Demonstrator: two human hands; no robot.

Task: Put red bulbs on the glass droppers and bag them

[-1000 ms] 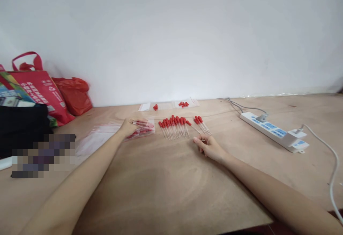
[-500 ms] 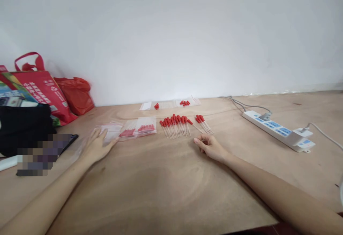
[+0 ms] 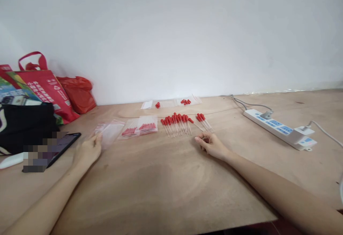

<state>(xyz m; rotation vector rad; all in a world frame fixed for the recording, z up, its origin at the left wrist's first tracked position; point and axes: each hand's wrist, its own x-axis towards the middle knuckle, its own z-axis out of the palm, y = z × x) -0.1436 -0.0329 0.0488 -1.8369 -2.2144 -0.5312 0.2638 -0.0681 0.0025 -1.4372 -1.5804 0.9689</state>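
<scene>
My left hand [image 3: 89,148] is closed at the left edge of some clear zip bags [image 3: 109,131], with a bag's edge pinched between thumb and fingers. To the right of these lie two zip bags [image 3: 147,127] with red-bulbed droppers inside. A row of loose droppers [image 3: 177,123], with red rubber bulbs and thin clear stems, fans across the table's middle. Beside it is a smaller group of droppers [image 3: 205,122]. My right hand [image 3: 211,145] rests on the table just in front of that group, fingers curled in, and nothing shows in them.
Along the wall lie clear bags with loose red bulbs [image 3: 185,102]. A white power strip [image 3: 278,127] with plugged cables stands on the right. At left are a phone [image 3: 63,151], a black bag [image 3: 26,127], a red shopping bag [image 3: 50,88] and a red plastic bag [image 3: 80,93].
My left hand was spread flat over the clear bags; it has drawn back toward me and closed at their left edge. My right hand stays curled in the same place.
</scene>
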